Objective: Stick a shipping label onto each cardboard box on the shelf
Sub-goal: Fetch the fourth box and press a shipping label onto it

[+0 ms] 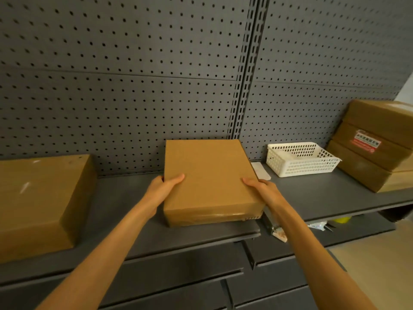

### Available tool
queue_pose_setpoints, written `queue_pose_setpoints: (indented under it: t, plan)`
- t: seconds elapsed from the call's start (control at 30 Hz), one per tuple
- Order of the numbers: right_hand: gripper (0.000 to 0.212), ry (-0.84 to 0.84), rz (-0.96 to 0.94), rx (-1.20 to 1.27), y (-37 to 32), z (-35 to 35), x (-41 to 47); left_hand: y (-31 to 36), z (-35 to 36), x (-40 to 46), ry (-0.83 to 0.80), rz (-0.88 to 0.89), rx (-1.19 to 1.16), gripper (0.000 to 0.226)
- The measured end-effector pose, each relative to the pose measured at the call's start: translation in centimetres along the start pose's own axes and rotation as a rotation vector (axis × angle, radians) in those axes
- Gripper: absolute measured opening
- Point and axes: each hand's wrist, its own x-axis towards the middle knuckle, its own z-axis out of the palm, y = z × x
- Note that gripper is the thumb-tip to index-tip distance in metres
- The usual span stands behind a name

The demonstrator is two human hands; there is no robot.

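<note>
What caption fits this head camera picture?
Left hand and right hand grip a plain cardboard box on the shelf.

single head-worn view, facing forward and down, close over the shelf (138, 233), pegboard (125, 86) filling the background
</note>
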Motion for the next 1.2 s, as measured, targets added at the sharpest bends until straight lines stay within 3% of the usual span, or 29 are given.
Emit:
queue_pose_setpoints:
  t: [0.23, 0.37, 0.7, 0.77, 0.83, 0.9, 0.97, 1.07, 1.2]
  plan:
    - [0.071, -0.111, 0.037, -0.084, 0.1, -1.0, 2.9, -0.4, 0.8, 0.2, 0.012, -0.070, 0.026, 0.056]
    - [0.068, -0.197, 0.046, -0.119, -0.4, -1.0, 3.9, -0.8, 0.8, 0.5, 0.069, -0.130, -0.013, 0.070]
    - [0.064, -0.333, 0.041, -0.153, -0.6, -1.7, 5.3, -0.2, 0.8, 1.0, 0.115, -0.128, -0.001, 0.066]
    - [0.056, -0.357, 0.034, -0.178, -0.6, -1.9, 5.5, 0.6, 1.3, 1.0, 0.168, -0.051, 0.128, 0.066]
    - [0.048, -0.363, 0.013, -0.175, -0.6, -2.2, 5.8, 1.6, 1.7, 1.2, 0.284, 0.081, 0.452, 0.071]
    - [0.050, -0.314, -0.027, -0.172, -0.6, -2.7, 6.4, 2.7, 2.5, 1.4, 0.383, 0.243, 0.784, 0.069]
    - [0.053, -0.208, -0.076, -0.182, -0.5, -3.2, 7.4, 3.6, 3.7, 1.9, 0.374, 0.365, 0.955, 0.062]
    - [0.052, 0.035, -0.132, -0.246, 0.0, -4.0, 8.9, 4.7, 6.6, 2.9, 0.216, 0.534, 1.103, 0.054]
    - [0.035, 0.257, -0.126, -0.385, 1.1, -5.1, 10.8, 5.5, 10.1, 4.5, -0.019, 0.681, 1.241, 0.052]
